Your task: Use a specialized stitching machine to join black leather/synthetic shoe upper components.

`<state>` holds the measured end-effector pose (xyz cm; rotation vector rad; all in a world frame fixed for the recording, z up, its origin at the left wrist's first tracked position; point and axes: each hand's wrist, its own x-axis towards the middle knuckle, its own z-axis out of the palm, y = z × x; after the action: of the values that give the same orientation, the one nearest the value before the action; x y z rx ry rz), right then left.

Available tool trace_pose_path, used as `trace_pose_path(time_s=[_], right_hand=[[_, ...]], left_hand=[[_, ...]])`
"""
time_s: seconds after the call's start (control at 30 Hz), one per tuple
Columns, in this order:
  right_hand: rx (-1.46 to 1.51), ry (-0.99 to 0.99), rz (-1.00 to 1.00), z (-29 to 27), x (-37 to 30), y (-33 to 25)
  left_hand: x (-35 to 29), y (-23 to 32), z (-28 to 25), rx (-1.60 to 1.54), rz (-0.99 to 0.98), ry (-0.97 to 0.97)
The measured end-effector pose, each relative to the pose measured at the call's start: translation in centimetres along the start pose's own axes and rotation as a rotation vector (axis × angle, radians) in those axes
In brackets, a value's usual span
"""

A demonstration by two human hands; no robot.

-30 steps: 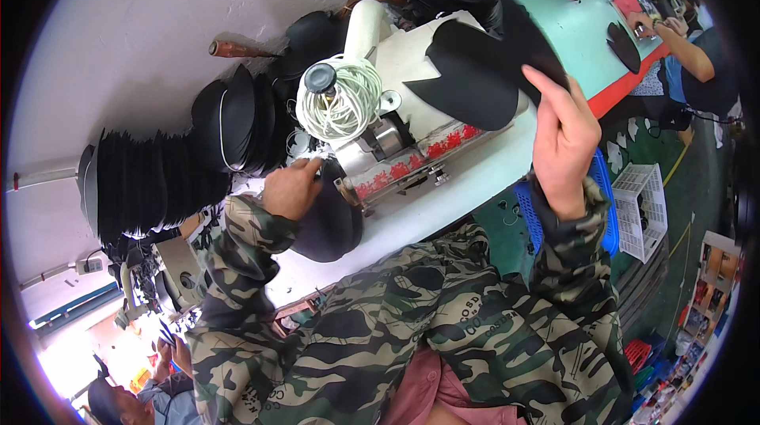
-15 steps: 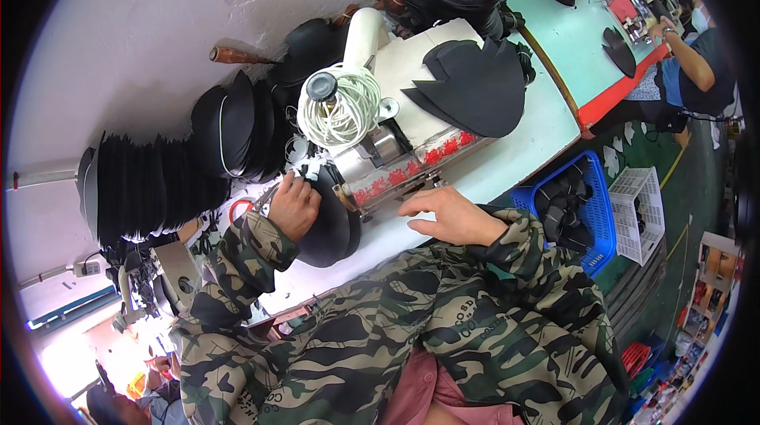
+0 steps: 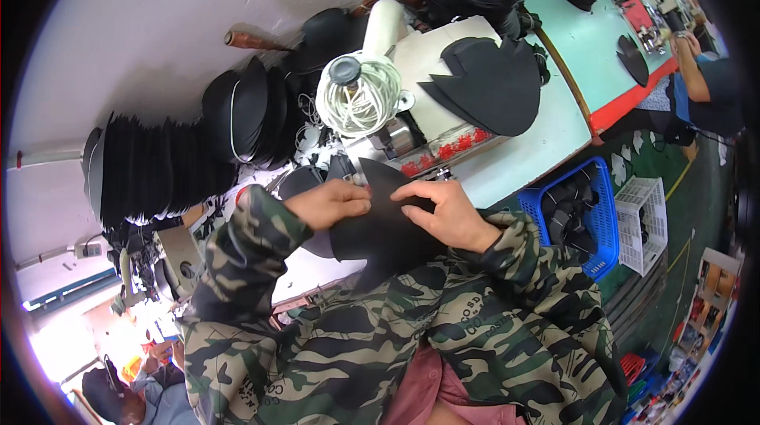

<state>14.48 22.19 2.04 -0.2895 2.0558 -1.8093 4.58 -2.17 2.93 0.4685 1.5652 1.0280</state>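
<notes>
Left hand: thumb and forefinger pinched together (image 3: 336,202) on the left edge of a black notched panel (image 3: 388,231).
Right hand: thumb and forefinger a narrow gap apart (image 3: 447,215), tips against the same panel; whether they grip it, I cannot tell.
Black notched panel: between both hands, in front of the machine, reaching over the near edge of the white worktop (image 3: 499,168) toward the camouflage jacket (image 3: 546,314).
Rounded black piece (image 3: 299,181): just beside the left hand, partly hidden by it.
Bench machine (image 3: 439,49): cream, its front edge patched with red, beyond the hands.
Cord coil (image 3: 360,108): white, looped on top of the machine.
Loose black panels (image 3: 503,89): overlapping on the machine's right part.
Piled black panels (image 3: 154,172): along the worktop's far left edge, against the wall.
Blue basket (image 3: 609,223): off the worktop's right corner, dark scraps inside.
</notes>
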Motion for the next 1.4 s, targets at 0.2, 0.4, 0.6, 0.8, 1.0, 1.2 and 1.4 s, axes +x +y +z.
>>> trace_pose_path(time_s=[0.2, 0.4, 0.6, 0.8, 1.0, 1.2, 1.4], right_hand=[[0.149, 0.014, 0.141, 5.2, 1.3, 0.7], [0.338, 0.085, 0.078, 5.5, 2.7, 1.5], [0.363, 0.003, 0.122, 1.8, 2.4, 1.4], [0.092, 0.09, -0.002, 3.9, 1.8, 1.4], [0.238, 0.056, 0.075, 5.5, 3.6, 0.8], [0.373, 0.138, 0.115, 1.9, 2.2, 3.8], [-0.15, 0.306, -0.024, -2.3, -0.8, 0.6]], left_hand=[[1.1, -0.3, -3.3, -0.301, -0.275, 0.178], [2.4, 0.9, -5.6, -0.315, -0.323, 0.056], [7.2, -5.7, -6.4, 0.226, 0.14, 0.113], [4.0, -3.3, -5.8, -0.305, -0.112, -0.006], [4.5, -4.2, -7.4, -0.309, -0.12, 0.15], [7.1, -1.5, -4.8, 0.786, 0.401, 0.273], [4.6, 0.1, 0.5, 0.282, 0.174, 0.446]])
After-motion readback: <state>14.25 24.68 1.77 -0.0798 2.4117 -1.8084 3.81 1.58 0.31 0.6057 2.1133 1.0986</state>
